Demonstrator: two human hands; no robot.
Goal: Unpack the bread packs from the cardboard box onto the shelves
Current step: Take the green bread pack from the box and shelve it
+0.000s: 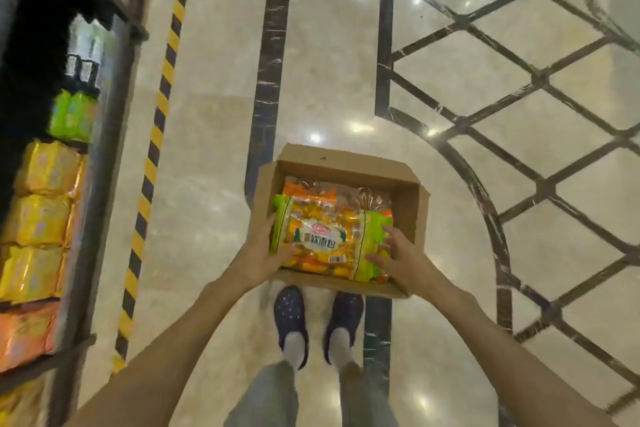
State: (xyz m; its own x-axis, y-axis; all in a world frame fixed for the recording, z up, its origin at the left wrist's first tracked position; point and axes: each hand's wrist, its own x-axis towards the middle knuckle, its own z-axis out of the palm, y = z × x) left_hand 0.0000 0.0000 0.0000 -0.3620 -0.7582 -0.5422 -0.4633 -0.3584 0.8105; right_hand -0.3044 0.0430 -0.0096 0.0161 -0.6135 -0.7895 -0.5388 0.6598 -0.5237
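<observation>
An open cardboard box (407, 208) stands on the floor in front of my feet. On top of its contents lies a green-and-yellow bread pack (325, 236). My left hand (265, 253) grips the pack's left end, thumb on top. My right hand (398, 258) grips its right end. More bread packs (367, 196), orange and clear, lie underneath in the box. The shelves (100, 163) stand at the left, holding yellow packs (41, 198), a green pack (71, 116) and an orange pack (24, 333).
A yellow-and-black striped tape line (152, 156) runs along the polished marble floor beside the shelves. My two dark shoes (317, 322) stand just behind the box. Dark inlay lines pattern the floor to the right.
</observation>
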